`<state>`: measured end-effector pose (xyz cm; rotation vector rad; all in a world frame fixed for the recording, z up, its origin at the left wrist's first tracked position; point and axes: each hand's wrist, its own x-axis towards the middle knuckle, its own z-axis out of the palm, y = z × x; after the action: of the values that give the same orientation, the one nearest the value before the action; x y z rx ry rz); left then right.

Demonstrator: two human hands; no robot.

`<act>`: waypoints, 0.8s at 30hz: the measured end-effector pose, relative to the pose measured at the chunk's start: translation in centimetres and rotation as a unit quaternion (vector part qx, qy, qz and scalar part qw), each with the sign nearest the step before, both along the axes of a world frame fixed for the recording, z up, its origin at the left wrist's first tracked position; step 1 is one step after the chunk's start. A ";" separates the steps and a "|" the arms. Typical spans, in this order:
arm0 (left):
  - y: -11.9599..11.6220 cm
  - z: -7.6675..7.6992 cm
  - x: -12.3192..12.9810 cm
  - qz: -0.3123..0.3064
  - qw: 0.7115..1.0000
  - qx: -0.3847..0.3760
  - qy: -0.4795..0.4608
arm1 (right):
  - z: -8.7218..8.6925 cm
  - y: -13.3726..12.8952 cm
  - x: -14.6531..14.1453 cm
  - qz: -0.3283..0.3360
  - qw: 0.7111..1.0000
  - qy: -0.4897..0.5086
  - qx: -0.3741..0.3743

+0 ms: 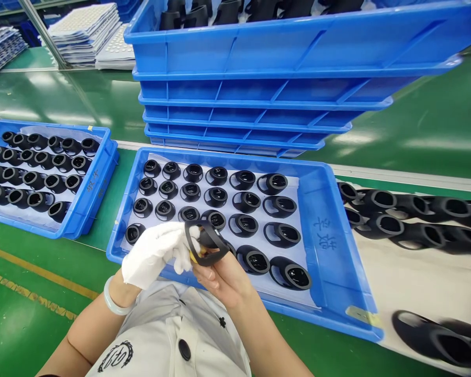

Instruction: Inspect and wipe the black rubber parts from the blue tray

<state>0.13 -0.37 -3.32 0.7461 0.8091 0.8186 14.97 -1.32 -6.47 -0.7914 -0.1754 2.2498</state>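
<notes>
Black moulded plastic loop is held closely between both hands over a blue plastic tray: the white-gloved left hand pinches it from one side, and the bare right hand curls round it from below. Rows of similar black parts lie on a white sheet in that tray. A second blue tray of black parts sits left, stacked blue crates stand ahead, and more loose black parts lie right, along a green workbench.

A long green worktop gleams under overhead light. Behind it, stacked dimpled sheets sit beside a slanted metal post
</notes>
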 end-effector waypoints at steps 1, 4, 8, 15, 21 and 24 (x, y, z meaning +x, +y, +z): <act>-0.1 0.2 0.0 0.007 0.999 0.016 0.027 | 0.0 0.0 0.0 -0.002 1.000 -0.020 0.010; -0.3 0.6 -0.1 0.040 0.985 0.072 0.151 | 0.4 0.1 0.1 -0.048 0.994 -0.089 0.049; -0.5 0.9 -0.1 0.060 0.944 0.174 0.273 | 0.7 0.2 0.6 -0.150 0.951 -0.237 0.133; 0.0 0.3 -0.7 0.109 0.919 0.260 0.275 | -0.7 -0.4 1.5 -0.162 0.865 -0.327 0.345; 0.2 -0.1 -1.1 0.128 0.927 0.221 0.276 | 0.5 -0.9 1.2 -0.179 0.837 -0.314 0.410; 0.3 -0.1 -1.0 0.146 0.939 0.175 0.257 | 1.2 -1.2 1.2 -0.181 0.844 -0.292 0.411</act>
<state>-0.83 -0.05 -3.37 1.2051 1.2829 1.0676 16.12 -2.50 -5.30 -0.8829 -1.0988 1.3004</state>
